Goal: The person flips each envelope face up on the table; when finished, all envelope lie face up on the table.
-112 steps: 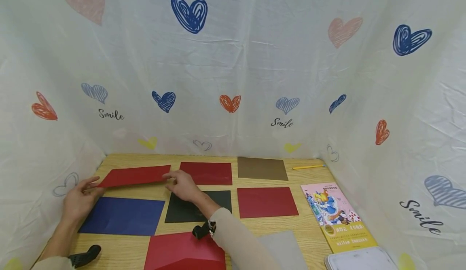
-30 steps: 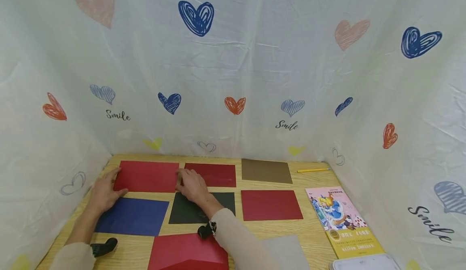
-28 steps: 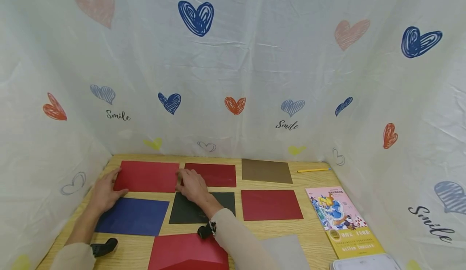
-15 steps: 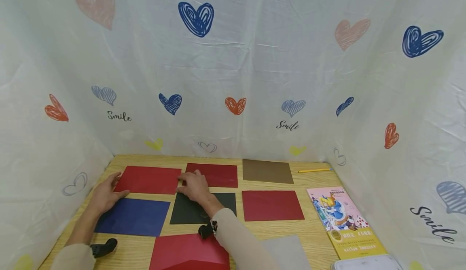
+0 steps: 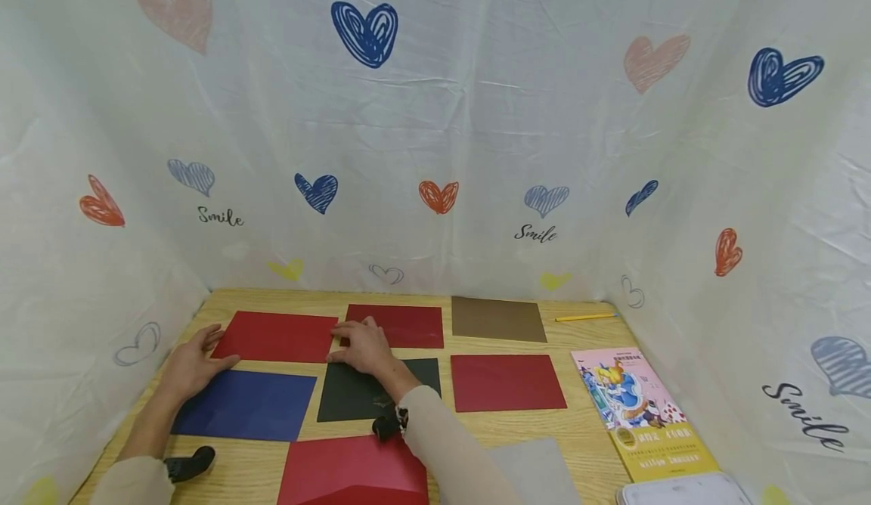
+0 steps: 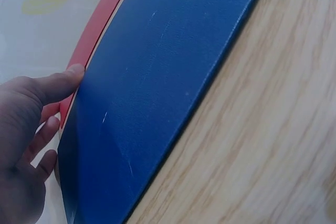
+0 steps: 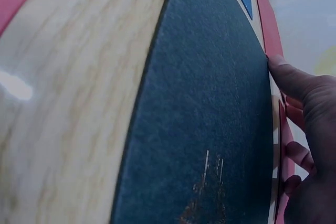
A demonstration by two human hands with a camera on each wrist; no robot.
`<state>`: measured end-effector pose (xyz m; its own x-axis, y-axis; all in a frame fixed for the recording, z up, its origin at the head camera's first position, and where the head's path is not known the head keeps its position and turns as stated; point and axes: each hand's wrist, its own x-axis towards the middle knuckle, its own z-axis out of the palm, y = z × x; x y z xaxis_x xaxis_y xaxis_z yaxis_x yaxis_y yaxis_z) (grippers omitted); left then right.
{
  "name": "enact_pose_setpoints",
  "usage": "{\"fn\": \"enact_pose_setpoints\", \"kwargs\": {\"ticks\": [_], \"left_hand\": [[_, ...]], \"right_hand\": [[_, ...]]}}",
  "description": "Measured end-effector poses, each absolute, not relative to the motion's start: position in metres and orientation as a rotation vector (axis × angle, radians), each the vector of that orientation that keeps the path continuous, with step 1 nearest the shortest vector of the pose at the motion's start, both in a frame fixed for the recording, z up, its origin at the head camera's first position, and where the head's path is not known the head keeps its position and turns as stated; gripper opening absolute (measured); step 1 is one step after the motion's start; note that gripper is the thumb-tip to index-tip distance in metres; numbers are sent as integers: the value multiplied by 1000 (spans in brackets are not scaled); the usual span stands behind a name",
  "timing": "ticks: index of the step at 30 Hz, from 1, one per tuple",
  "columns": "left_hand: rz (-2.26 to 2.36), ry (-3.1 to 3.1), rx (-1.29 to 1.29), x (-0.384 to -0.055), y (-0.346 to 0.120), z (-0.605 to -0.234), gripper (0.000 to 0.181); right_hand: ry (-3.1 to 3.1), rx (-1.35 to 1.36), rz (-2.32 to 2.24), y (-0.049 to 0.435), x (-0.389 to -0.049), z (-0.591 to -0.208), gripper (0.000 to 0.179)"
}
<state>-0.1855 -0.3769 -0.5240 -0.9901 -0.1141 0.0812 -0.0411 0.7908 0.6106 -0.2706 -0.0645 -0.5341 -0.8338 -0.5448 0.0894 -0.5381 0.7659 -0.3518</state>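
A red rectangular sheet [image 5: 275, 336] lies between both hands at the back left of the table. My left hand [image 5: 190, 365] holds its left end, thumb at the near corner and fingers around the left edge. At the other end my right hand [image 5: 367, 350] holds the right side, with index finger and thumb on the edge and near corner. Just in front of the red sheet lies a blue sheet [image 5: 248, 407]. A dark green sheet [image 5: 354, 395] is partly under my right hand and wrist. In the right wrist view, the dark green sheet [image 7: 199, 108] bears scuff marks.
A darker red sheet [image 5: 408, 327], a brown one [image 5: 498, 318] and another red one [image 5: 508, 382] lie flat to the right. A red envelope [image 5: 354, 471] and grey sheet [image 5: 537, 471] lie nearer. On the right are a pencil [image 5: 585, 317], a book [image 5: 629, 391] and a white-topped case [image 5: 683, 490].
The red sheet was raised and tilted between both hands earlier. It came down, then its far edge dropped lower within the last second. Both hands stay at its ends.
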Motion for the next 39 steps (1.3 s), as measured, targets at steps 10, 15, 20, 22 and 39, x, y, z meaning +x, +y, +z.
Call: {"fn": "enact_pose_setpoints", "kwargs": {"ticks": [10, 15, 20, 22, 39], "left_hand": [[-962, -2860, 126, -185, -377, -525, 89], [-935, -2869, 129, -188, -376, -523, 87], [-741, -2837, 59, -187, -367, -517, 77], [-664, -2778, 9, -189, -359, -514, 70], [-809, -2680, -482, -248, -195, -486, 60]], "right_hand": [[2927, -912, -546, -64, -271, -535, 55], [2919, -931, -578, -62, -273, -534, 53], [2857, -1022, -737, -56, -280, -529, 45], [2822, -1076, -812, -50, -283, -523, 42], [2864, -916, -1190, 139, -303, -475, 41]]}}
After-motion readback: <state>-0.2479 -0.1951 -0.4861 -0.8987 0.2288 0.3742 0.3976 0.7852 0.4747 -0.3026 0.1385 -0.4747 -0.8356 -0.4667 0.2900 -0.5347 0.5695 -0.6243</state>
